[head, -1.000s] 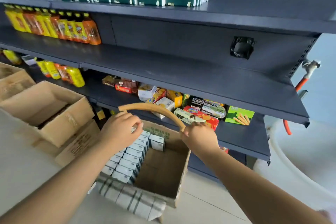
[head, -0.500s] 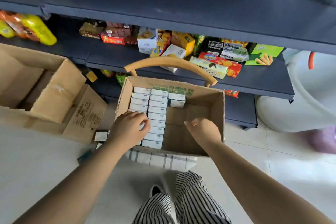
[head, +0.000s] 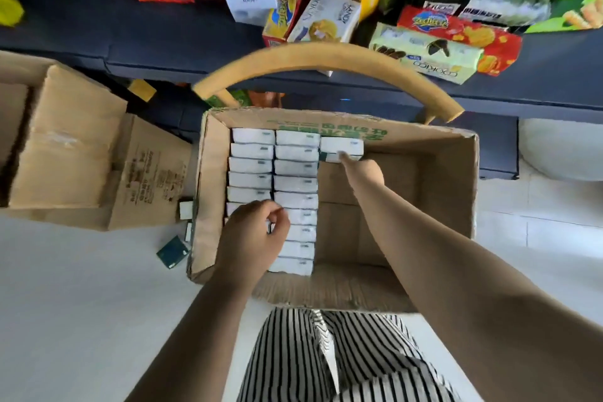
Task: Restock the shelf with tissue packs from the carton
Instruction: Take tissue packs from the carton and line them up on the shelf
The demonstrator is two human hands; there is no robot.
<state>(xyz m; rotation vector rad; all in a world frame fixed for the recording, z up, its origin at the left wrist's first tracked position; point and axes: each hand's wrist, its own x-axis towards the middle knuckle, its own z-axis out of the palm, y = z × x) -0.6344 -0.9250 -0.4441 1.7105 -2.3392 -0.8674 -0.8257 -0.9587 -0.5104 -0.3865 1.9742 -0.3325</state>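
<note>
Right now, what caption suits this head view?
Both hands reach into a carton of tissue packs.

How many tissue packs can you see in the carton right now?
16 packs: six in the left column, nine in the middle column, one at the far right by the right hand. The left hand hides more.

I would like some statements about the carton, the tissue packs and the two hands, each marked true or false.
1. The right half of the carton holds no packs. True.
2. The right hand reaches the lone tissue pack of the third column. True.
3. The left hand rests on the floor. False: it is on the tissue packs in the carton.
4. The carton is closed. False: it is open on top.
</note>
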